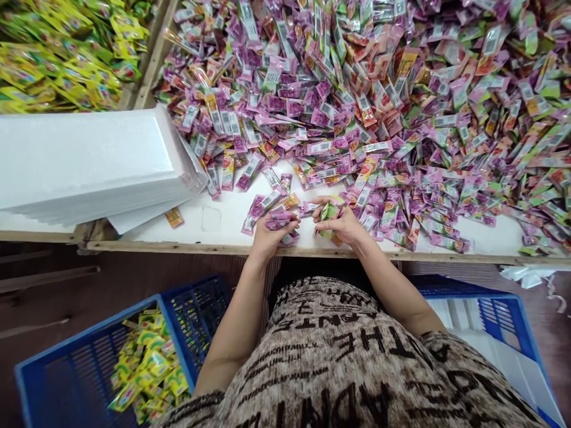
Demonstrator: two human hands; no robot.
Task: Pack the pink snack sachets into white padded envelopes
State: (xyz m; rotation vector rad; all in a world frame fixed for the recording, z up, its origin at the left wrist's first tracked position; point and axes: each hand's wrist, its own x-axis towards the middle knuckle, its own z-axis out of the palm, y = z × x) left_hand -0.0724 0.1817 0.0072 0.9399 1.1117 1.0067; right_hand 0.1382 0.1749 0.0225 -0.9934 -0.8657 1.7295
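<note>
Small stick packets in purple, pink, orange and green form a large heap (312, 113) across the white table. Near the table's front edge, my left hand (268, 236) is closed around several purple packets (278, 220). A short gap to its right, my right hand (345, 226) holds green packets (331, 210) between thumb and fingers. The two hands do not touch. More purple packets and an orange one (289, 201) lie just beyond my left hand.
A stack of white sheets or bags (84, 148) lies at the left of the table, near a lone orange packet (174, 217). Yellow packets (66, 53) fill the upper left. Below the wooden edge (178, 247) stand blue crates at left (98, 333) and right (530, 333).
</note>
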